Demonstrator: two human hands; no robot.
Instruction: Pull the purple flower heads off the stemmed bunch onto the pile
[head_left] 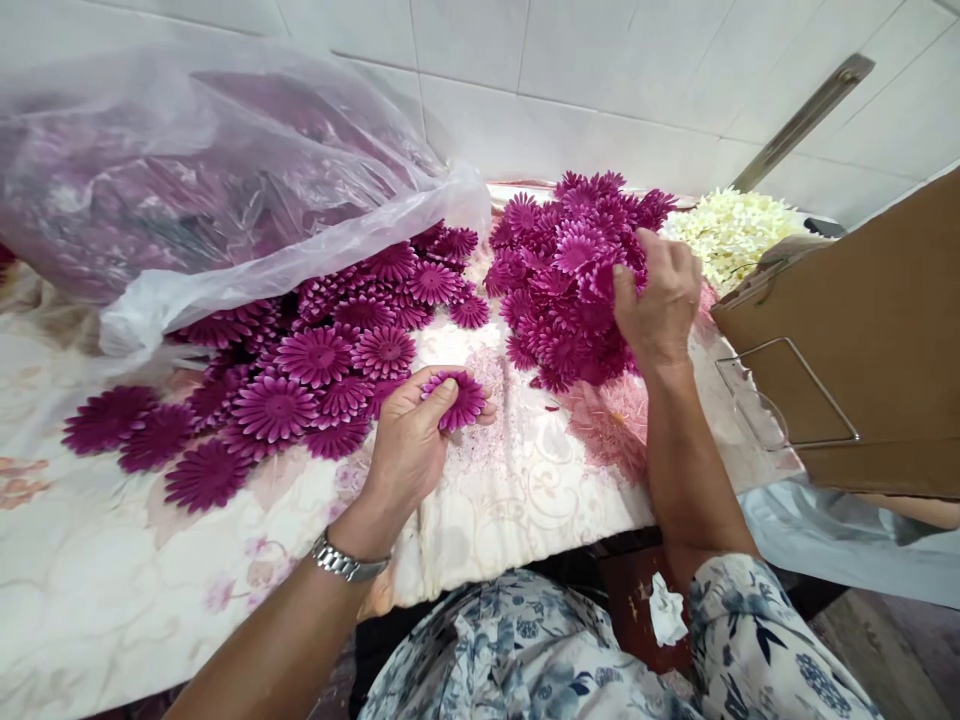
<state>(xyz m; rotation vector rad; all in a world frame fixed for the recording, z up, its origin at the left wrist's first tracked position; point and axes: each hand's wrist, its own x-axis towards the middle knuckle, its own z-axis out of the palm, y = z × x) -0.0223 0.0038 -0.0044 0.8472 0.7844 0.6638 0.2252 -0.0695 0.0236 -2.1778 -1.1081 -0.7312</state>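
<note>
My left hand point(409, 440) is closed on a purple fabric flower point(459, 400), pinching it just above the patterned cloth point(517, 480). A metal watch point(346, 562) sits on that wrist. My right hand point(658, 300) is curled into the right side of a heap of small magenta flowers point(559, 275), fingers pressed among them. Larger purple flowers point(300, 375) lie spread flat to the left of my left hand.
A clear plastic bag point(187, 170) full of purple flowers lies at the back left. Cream flowers point(731, 232) pile up at the back right. A brown cardboard sheet with a wire clip point(855, 330) leans at the right. White tiled wall behind.
</note>
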